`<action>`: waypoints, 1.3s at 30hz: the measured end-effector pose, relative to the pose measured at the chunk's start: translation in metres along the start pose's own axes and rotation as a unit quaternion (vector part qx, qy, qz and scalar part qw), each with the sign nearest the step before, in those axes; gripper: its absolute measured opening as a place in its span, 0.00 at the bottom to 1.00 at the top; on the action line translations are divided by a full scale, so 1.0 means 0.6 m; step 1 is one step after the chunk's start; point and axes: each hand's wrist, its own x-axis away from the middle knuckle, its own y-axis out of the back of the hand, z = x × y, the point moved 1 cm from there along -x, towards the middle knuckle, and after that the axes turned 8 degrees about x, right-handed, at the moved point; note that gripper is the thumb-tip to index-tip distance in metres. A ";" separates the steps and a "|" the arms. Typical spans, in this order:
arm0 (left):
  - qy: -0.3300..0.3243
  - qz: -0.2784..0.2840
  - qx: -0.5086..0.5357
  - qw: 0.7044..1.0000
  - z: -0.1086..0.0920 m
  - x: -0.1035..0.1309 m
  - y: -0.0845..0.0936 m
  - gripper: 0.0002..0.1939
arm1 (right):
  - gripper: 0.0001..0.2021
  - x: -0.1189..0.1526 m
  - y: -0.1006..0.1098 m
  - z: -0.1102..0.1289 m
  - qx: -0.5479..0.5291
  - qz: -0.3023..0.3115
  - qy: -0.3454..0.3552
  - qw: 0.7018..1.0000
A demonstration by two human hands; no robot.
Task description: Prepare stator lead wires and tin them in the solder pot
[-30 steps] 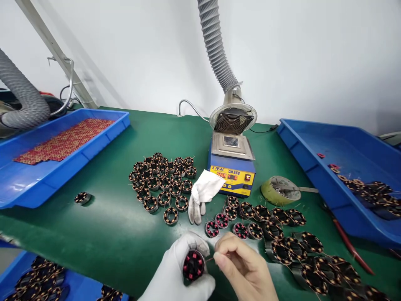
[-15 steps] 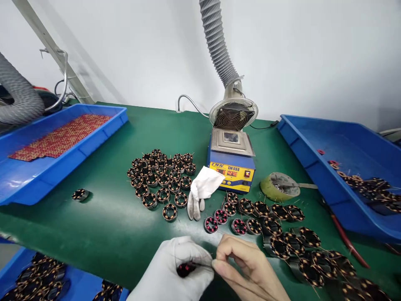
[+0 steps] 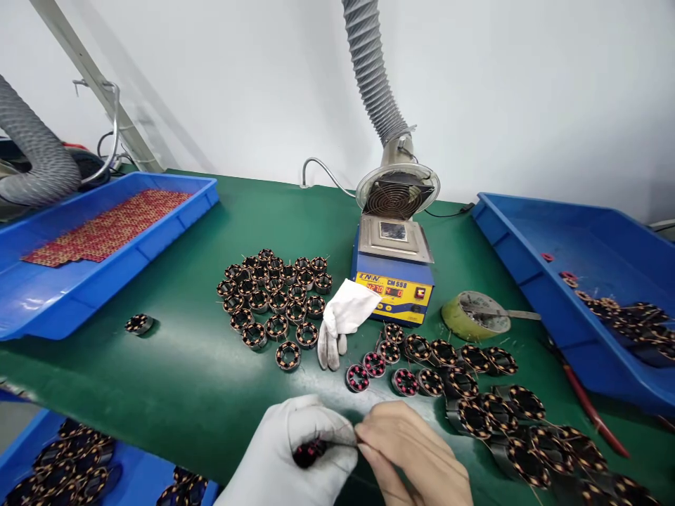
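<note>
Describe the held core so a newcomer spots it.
At the green table's near side, find the white-gloved left hand. In its grasp sits a dark, partly hidden core showing reddish bits. Unlike the cores resting on the table, this one is held.

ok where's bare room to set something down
Free table lies beyond the ring cluster, between the left tray and the machine; also between the lone ring and the left hand. Crowded: from the glove to the right tray, with rings and a pot.
</note>
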 end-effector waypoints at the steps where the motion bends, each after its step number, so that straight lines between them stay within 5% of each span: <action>1: -0.012 0.003 -0.017 1.000 -0.001 0.001 -0.001 0.07 | 0.08 0.002 -0.001 0.000 0.001 0.027 -0.037 0.999; 4: -0.046 -0.007 -0.076 0.996 -0.005 0.001 -0.003 0.09 | 0.17 0.008 0.003 -0.001 -0.118 0.122 -0.233 0.958; 6: -0.065 -0.033 -0.086 0.994 -0.006 0.002 -0.003 0.09 | 0.22 0.009 0.010 -0.003 -0.210 0.134 -0.310 0.918; 8: -0.060 -0.034 -0.080 0.994 -0.004 0.003 -0.001 0.08 | 0.16 0.006 0.019 -0.004 -0.207 0.122 -0.271 0.932; 10: -0.058 -0.014 -0.089 0.994 -0.001 0.004 0.002 0.08 | 0.09 0.001 0.024 -0.002 -0.118 0.111 -0.155 0.975; 12: -0.070 0.000 -0.123 0.990 0.000 0.006 0.004 0.07 | 0.17 0.000 0.022 0.003 -0.030 0.093 -0.052 0.994; 14: -0.091 0.004 -0.155 0.984 -0.001 0.008 0.004 0.08 | 0.11 0.002 0.015 0.008 0.017 0.072 -0.049 0.996; 16: -0.125 0.003 -0.209 0.970 -0.005 0.010 0.003 0.09 | 0.12 0.006 0.004 0.008 -0.038 0.102 -0.164 0.980; 18: -0.168 -0.010 -0.262 0.950 -0.011 0.011 0.002 0.09 | 0.22 0.013 -0.005 0.005 -0.185 0.148 -0.320 0.918; 20: -0.175 -0.026 -0.281 0.943 -0.015 0.011 0.002 0.09 | 0.26 0.016 -0.005 0.002 -0.285 0.142 -0.387 0.865; 22: -0.137 -0.041 -0.237 0.961 -0.015 0.009 0.003 0.09 | 0.23 0.014 0.004 -0.003 -0.261 0.077 -0.342 0.900; 24: -0.099 -0.048 -0.177 0.978 -0.011 0.008 0.004 0.09 | 0.10 0.009 0.013 -0.003 -0.185 0.051 -0.233 0.953; 25: -0.088 -0.047 -0.152 0.983 -0.009 0.008 0.004 0.08 | 0.10 0.007 0.015 -0.003 -0.160 0.053 -0.182 0.969; 28: -0.084 -0.036 -0.117 0.989 -0.003 0.008 0.003 0.07 | 0.24 0.001 0.014 0.001 -0.127 0.043 -0.093 0.987; 32: -0.109 -0.039 -0.118 0.986 -0.007 0.009 0.002 0.08 | 0.16 -0.003 0.006 0.006 -0.059 0.038 -0.058 0.996; 34: -0.138 -0.029 -0.174 0.975 -0.010 0.010 0.002 0.09 | 0.09 -0.001 0.003 0.007 -0.088 0.075 -0.131 0.985; 37: -0.200 -0.027 -0.254 0.946 -0.012 0.011 0.002 0.09 | 0.19 0.009 -0.005 0.004 -0.250 0.130 -0.327 0.902; 39: -0.181 -0.032 -0.252 0.950 -0.010 0.011 0.003 0.08 | 0.22 0.016 -0.008 0.001 -0.288 0.098 -0.356 0.884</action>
